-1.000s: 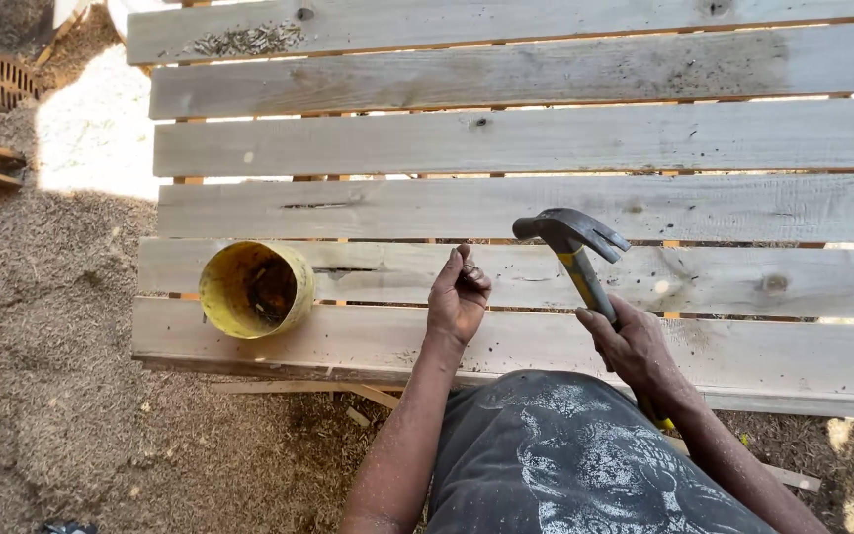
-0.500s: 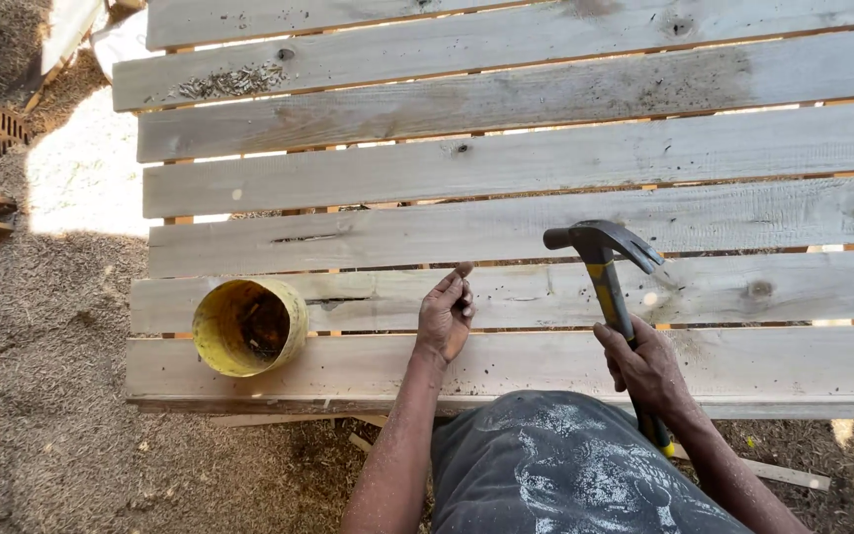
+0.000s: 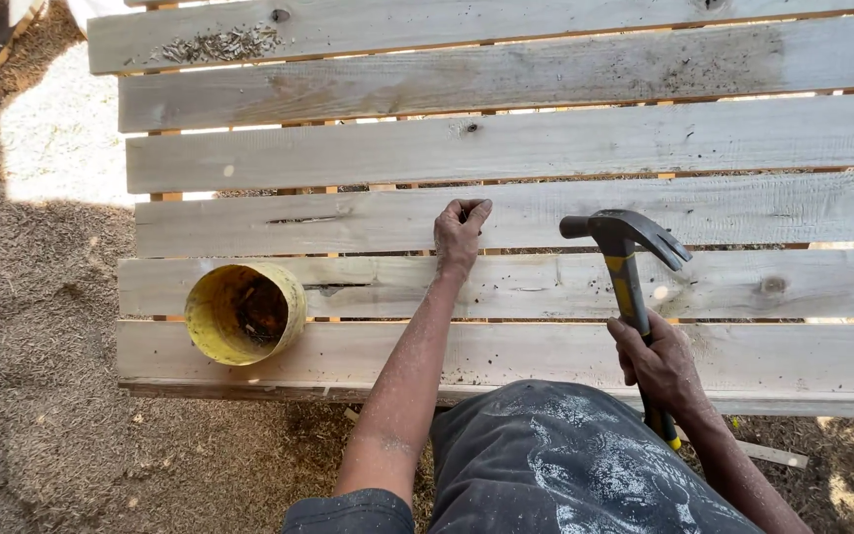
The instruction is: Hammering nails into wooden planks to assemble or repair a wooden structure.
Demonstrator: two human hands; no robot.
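Right hand (image 3: 659, 364) wrapped tight round the handle of a claw hammer (image 3: 630, 267), gripping about mid-shaft. Hammer held upright, tilted slightly, head poised above the planks and not touching them. Head dark grey steel, dull sheen; striking face points left, curved claw sweeps right. Shaft yellow with a black strip up the front; yellow-and-black butt shows below the wrist.

Left hand (image 3: 459, 232) stretched forward, fingers curled in, thumb and forefinger tips pinched together and pressed down on the fourth plank (image 3: 743, 213) from the near edge, just left of the hammer head. Whatever sits in the pinch is too small to make out. Forearm dusted with pale sawdust.

Work surface: slatted wooden panel (image 3: 546, 148) of long, flat boards laid parallel with narrow gaps, sunlit ground showing through. Wood pale grey-beige, rough-sawn, weathered; dark knots, a split crack in one board, black specks scattered about. Small heap of grey shavings (image 3: 219, 44) on the far board at upper left.

Yellow round container (image 3: 245, 312) lies tipped on the two nearest boards, left of the left arm, open mouth facing up towards the camera. Rim worn, inside stained rusty brown; contents dark and unclear.

Person's knee in dark grey trousers (image 3: 555, 465), smeared with white dust, at bottom centre. Ground (image 3: 42, 396) all round covered in fine, fibrous sawdust, tan-grey, part shaded and part in hard sun.
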